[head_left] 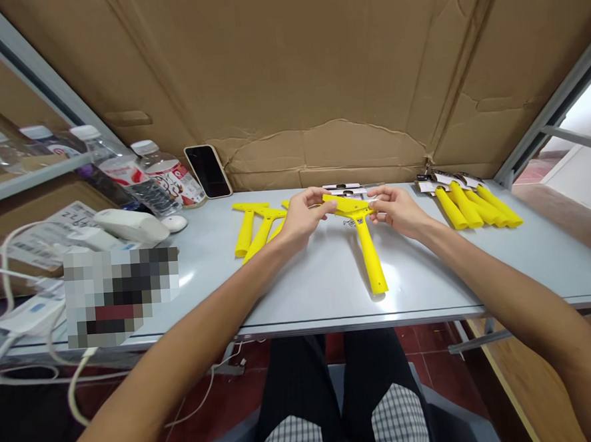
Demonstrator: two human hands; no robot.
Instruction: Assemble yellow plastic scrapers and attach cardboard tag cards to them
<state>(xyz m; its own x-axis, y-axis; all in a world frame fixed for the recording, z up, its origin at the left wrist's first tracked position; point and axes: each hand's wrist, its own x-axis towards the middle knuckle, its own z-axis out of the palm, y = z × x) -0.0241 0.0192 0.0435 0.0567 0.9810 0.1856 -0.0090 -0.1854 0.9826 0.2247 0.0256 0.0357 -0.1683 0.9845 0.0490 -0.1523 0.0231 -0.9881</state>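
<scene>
A yellow T-shaped squeegee [372,256] lies in front of me, its handle toward the table's front edge and its crosspiece at the far end. My left hand [305,214] pinches the left end of the crosspiece between thumb and fingers. At the right end, the fingers of my right hand [393,209] are closed on the crosspiece; whether a small part is also between them I cannot make out. A small black-and-white printed label shows just below the head. Beside my left hand lie several more yellow squeegees [245,234], partly hidden by my forearm.
Several yellow handles [469,204] with black-and-white cards lie at the right. Flat packs [346,187] rest behind my hands. A phone [208,171] leans on the cardboard wall [326,66]. Bottles [172,175], a white handheld device [130,226] and cables crowd the left side.
</scene>
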